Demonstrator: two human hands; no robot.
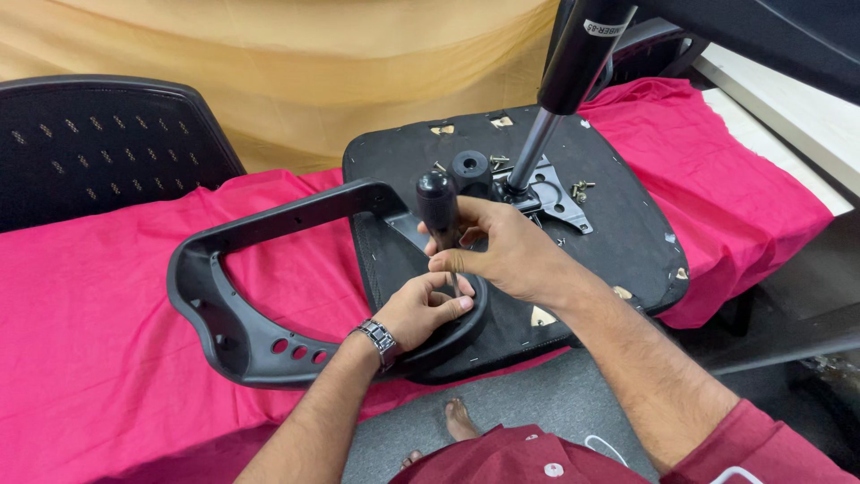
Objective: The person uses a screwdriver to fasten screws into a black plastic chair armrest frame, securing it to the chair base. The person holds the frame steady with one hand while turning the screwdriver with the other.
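Two hands work a screwdriver at a chair armrest.
The right hand (502, 246) grips a black-handled screwdriver (439, 211) upright; the left hand (421, 309) pinches its tip against the black plastic armrest (242, 314), lying at the near edge of the upturned black seat (627, 224) on pink cloth (90, 341).

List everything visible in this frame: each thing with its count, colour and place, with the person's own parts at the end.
screwdriver: one, black handle, upright over the armrest's near end
armrest: one, black plastic loop, left of the seat, near end on the seat's edge
chair seat: one, black, upside down on the cloth
gas cylinder: one, black with a silver rod, standing from the seat's metal plate
loose screws: a few, silver, on the seat near the plate
cloth: one, pink, covering the table
chair back: one, black, far left
curtain: one, tan, behind
left hand: at the screwdriver's tip on the armrest, wristwatch on the wrist
right hand: gripping the screwdriver
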